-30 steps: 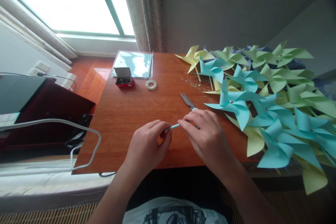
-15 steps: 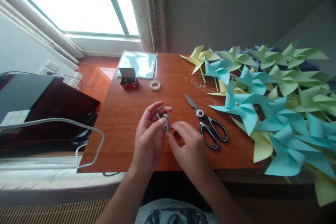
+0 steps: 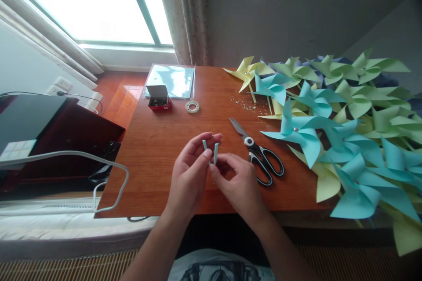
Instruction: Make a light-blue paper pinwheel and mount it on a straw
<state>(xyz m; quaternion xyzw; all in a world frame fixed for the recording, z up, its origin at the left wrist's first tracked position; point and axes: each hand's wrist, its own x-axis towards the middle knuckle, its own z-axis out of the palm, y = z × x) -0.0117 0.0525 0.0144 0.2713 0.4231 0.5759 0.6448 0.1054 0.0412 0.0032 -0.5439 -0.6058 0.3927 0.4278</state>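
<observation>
Slim light-blue strip (image 3: pixel 216 153) in your grasp.
Your left hand (image 3: pixel 189 173) and right hand (image 3: pixel 239 180) pinch it between them, two ends pointing up; scissors (image 3: pixel 254 148) lie just beside the right hand, paper pinwheels (image 3: pixel 305 134) farther right.

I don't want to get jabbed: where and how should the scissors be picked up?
Probably by the handle loops, coming from the near right: the scissors lie flat, blades pointing away to the far left, loops on the near side.
</observation>
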